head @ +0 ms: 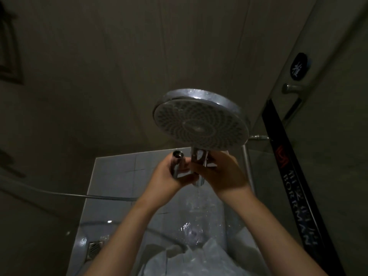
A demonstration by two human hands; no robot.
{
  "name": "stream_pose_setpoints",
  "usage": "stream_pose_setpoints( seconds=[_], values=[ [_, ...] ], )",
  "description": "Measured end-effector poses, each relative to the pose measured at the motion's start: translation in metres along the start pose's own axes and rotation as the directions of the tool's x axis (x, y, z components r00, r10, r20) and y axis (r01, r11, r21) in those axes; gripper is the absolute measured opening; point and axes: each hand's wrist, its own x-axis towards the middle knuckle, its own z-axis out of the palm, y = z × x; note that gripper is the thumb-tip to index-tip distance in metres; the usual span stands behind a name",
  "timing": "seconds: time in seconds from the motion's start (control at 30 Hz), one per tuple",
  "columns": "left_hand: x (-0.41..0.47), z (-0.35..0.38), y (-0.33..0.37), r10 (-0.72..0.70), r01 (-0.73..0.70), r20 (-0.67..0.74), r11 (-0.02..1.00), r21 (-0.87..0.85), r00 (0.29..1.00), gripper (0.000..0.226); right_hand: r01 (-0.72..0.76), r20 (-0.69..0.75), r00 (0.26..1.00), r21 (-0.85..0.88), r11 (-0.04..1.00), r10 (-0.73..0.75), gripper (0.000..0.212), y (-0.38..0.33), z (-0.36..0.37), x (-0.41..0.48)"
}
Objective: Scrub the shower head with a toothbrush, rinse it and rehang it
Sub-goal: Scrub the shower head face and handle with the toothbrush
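Observation:
A round chrome shower head (201, 124) with a grey nozzle face tilts toward me at the middle of the view. My right hand (221, 174) grips its short handle (199, 158) just under the disc. Water runs out of the handle's lower end (198, 191) and falls to the floor. My left hand (171, 174) holds the metal end fitting of the hose (177, 158), which stands beside the handle and apart from it. The hose (59, 194) trails off to the left. No toothbrush is in sight.
A glass shower door with a black lettered strip (288, 172) and a metal handle (292, 88) stands at the right. A floor drain (93, 250) lies at the lower left on pale tiles (119, 172). Dark walls close in on the left and behind.

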Motion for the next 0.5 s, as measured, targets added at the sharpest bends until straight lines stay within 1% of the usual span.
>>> stream_pose_setpoints(
  seconds=[0.07,0.17,0.2,0.27,0.3,0.33,0.37,0.4,0.43,0.5],
  values=[
    [0.0,-0.001,0.0,0.018,-0.018,0.012,1.0,0.005,1.0,0.043,0.009,-0.017,1.0,0.016,1.0,-0.008,0.024,-0.001,0.005,0.003],
    [0.001,-0.008,-0.002,0.016,-0.014,-0.041,0.999,0.037,0.999,0.026,0.022,0.015,1.0,0.05,0.999,-0.023,0.019,0.0,0.017,0.013],
    [0.001,-0.011,-0.001,0.022,-0.019,-0.053,0.997,0.074,0.998,0.024,0.027,0.026,0.999,0.061,0.998,-0.029,0.023,0.0,0.022,0.016],
    [-0.001,-0.017,0.003,0.043,-0.031,-0.06,0.982,0.184,0.997,0.023,0.021,0.036,0.999,0.081,0.996,-0.024,0.041,-0.001,0.033,0.021],
    [-0.001,-0.02,0.005,0.055,-0.036,-0.072,0.97,0.241,0.996,0.03,0.031,0.048,0.998,0.077,0.997,-0.035,0.046,-0.001,0.039,0.023],
    [-0.001,-0.024,0.007,0.066,-0.041,-0.087,0.964,0.262,0.994,0.038,0.055,0.054,0.997,0.068,0.996,-0.059,0.048,-0.002,0.044,0.026],
    [-0.001,-0.028,0.005,0.072,-0.044,-0.096,0.964,0.262,0.993,0.044,0.087,0.052,0.995,0.067,0.994,-0.091,0.046,-0.005,0.05,0.029],
    [-0.001,-0.033,0.003,0.074,-0.04,-0.122,0.965,0.258,0.99,0.044,0.103,0.058,0.993,0.069,0.992,-0.107,0.038,-0.007,0.057,0.032],
    [-0.001,-0.039,0.001,0.073,-0.033,-0.165,0.972,0.233,0.984,0.04,0.104,0.074,0.991,0.069,0.992,-0.109,0.031,-0.012,0.062,0.036],
    [-0.006,-0.053,-0.002,0.037,-0.009,-0.239,0.993,0.119,0.97,0.025,0.08,0.153,0.984,0.056,0.995,-0.087,0.033,-0.021,0.071,0.04]
  ],
)
